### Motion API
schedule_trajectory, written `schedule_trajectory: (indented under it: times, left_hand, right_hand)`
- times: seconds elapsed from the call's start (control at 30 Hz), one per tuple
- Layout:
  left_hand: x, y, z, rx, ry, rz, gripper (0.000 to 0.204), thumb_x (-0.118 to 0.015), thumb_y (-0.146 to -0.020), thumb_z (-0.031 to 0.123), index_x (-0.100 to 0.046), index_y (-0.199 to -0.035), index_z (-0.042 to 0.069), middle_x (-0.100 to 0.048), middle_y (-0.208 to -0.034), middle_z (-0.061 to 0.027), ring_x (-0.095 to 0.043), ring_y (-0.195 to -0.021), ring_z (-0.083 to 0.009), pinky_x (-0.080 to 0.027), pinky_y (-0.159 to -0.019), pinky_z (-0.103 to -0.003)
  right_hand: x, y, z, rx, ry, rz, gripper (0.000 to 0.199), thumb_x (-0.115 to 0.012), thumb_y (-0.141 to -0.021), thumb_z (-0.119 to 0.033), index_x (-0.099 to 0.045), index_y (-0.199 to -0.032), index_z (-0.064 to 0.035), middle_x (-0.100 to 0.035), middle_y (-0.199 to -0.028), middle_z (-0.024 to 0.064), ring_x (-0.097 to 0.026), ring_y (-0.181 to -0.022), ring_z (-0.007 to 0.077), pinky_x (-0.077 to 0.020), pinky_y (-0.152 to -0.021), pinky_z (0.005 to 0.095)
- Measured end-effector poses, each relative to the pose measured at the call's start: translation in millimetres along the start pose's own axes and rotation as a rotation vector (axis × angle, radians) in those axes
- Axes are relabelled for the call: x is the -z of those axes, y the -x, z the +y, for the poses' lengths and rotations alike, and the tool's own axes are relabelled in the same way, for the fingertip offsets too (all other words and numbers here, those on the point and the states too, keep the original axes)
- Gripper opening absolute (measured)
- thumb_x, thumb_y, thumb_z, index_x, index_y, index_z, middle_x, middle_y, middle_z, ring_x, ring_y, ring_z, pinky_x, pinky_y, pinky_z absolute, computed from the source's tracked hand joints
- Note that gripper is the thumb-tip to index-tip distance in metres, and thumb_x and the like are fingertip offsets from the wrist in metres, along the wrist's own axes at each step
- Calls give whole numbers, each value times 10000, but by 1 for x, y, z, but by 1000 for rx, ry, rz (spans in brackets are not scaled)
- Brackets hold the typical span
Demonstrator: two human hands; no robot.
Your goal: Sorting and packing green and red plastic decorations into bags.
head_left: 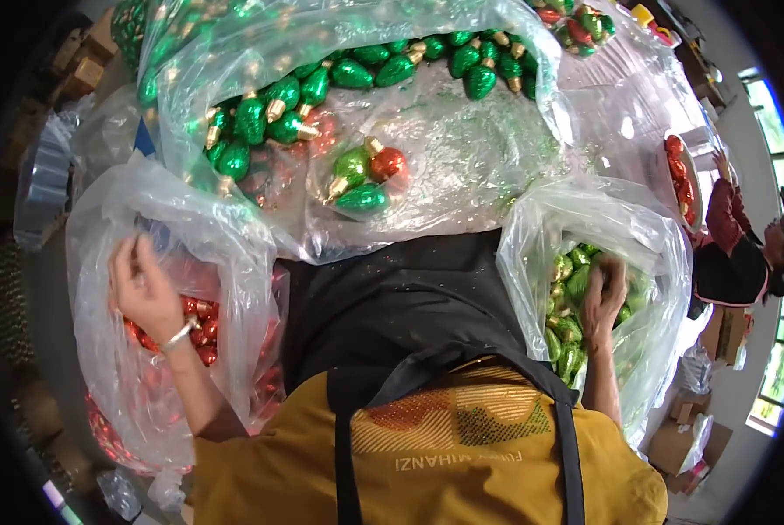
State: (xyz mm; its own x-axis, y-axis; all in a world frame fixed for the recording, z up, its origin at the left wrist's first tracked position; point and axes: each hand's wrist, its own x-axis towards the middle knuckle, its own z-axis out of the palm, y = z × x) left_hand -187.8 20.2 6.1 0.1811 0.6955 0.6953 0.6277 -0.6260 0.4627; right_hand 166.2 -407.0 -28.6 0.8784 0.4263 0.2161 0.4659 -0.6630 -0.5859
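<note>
At left, a clear, crinkled plastic bag [247, 229] gapes around glossy red bulb-shaped ornaments [204, 331] with gold screw-like caps, their long axes lying every which way. Above its mouth is the left hand [142, 287], fingers loosely bent and slightly parted, no ornament visible in them. In the middle, glittery dark green ornaments [352, 73], egg-shaped and tapering, heap along a filmy, wrinkled plastic sheet [471, 162]. Nearer on it lie three together: a light green ornament [352, 164], slanting, cap toward the lower left; a rounder red ornament [392, 166], cap up and slightly left; and a dark green ornament [363, 199], long axis roughly left to right. At right, another clear bag [659, 236] holds shiny light green ornaments [569, 329], several lying nearly lengthwise toward the wearer. The right hand [604, 302] reaches among them, fingers bent; whether it pinches one, I cannot tell.
</note>
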Motion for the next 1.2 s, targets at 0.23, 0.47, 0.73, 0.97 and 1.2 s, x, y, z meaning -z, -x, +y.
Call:
schedule_trajectory:
  times: [0.23, 0.47, 0.73, 0.97, 1.2]
  left_hand:
    - [33, 184, -226, 597, -472, -645, 291, -601, -843, 257, -616, -1008, 18, -655, -899, -188, -627, -843, -332, -475, -759, -402]
    - [7, 234, -275, 543, -186, -1177, 385, -524, -874, 278, -535, -1174, 38, -603, -1083, -231, -582, -974, -383, -456, -836, -399]
    - [18, 216, -231, 502, -67, -1054, 346, -522, -862, 282, -567, -1099, 34, -613, -999, -234, -577, -945, -369, -446, -802, -416]
    - [15, 203, -218, 408, -164, -1053, 360, -544, -832, 301, -585, -1069, 34, -619, -983, -238, -589, -919, -384, -456, -784, -440]
    - [56, 138, -129, 436, -469, -1001, 421, -650, -766, 282, -587, -1085, 13, -626, -1019, -240, -618, -933, -364, -482, -802, -423]
  right_hand:
    - [-148, -209, -94, 318, 44, -126, 446, -587, -856, -380, -555, -1122, -24, -623, -909, 240, -604, -903, 396, -472, -776, 428]
    - [-261, -316, -56, 453, 626, -368, 674, -614, -816, -476, -512, -1173, 87, -615, -917, 296, -638, -854, 342, -488, -724, 402]
    - [-111, -174, -150, 365, -911, -845, 815, -768, -674, -372, -437, -1306, 23, -641, -924, 38, -607, -787, 174, -481, -750, 321]
    - [-114, -118, -214, 693, 40, -1193, 960, -799, -586, -230, -307, -1402, -118, -627, -840, 147, -624, -766, 243, -481, -756, 329]
    - [-108, -132, -212, 1001, 32, -1319, 733, -752, -586, -167, -476, -1264, -123, -619, -812, 115, -619, -710, 288, -474, -701, 378]
